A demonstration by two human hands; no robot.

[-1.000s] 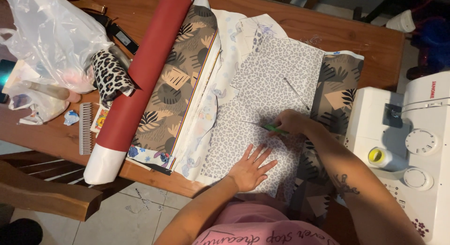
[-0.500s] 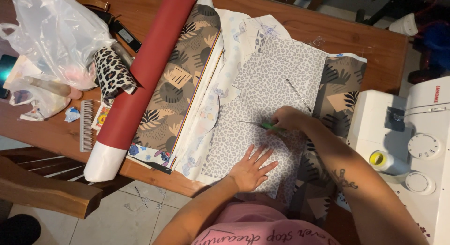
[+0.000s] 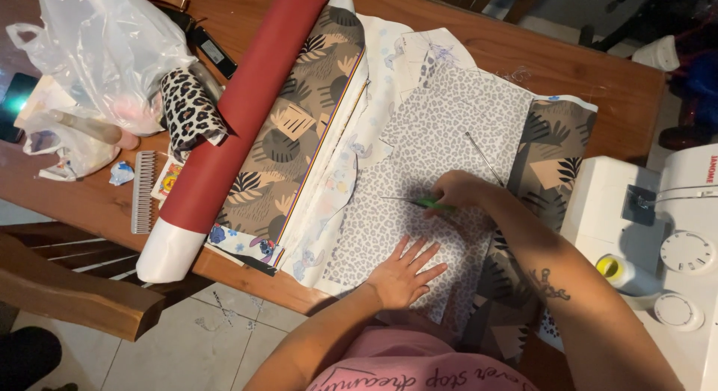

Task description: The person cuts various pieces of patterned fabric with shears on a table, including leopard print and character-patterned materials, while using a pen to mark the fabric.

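Red roll [image 3: 239,118] lies far left on the counter [image 3: 583,77]. Grey spotted fabric [image 3: 449,129] sits mid-counter: I judge it light, limp, prone to slide and bunch. Left hand [image 3: 404,271] spread open, flat, pinning the near edge. Right hand [image 3: 458,190] closed around green-handled scissors [image 3: 426,203]. I'd hold the fabric near the blades.

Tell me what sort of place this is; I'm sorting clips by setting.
Likely a home sewing corner: a white sewing machine, printed fabrics spread over a wooden table, and a red roll.
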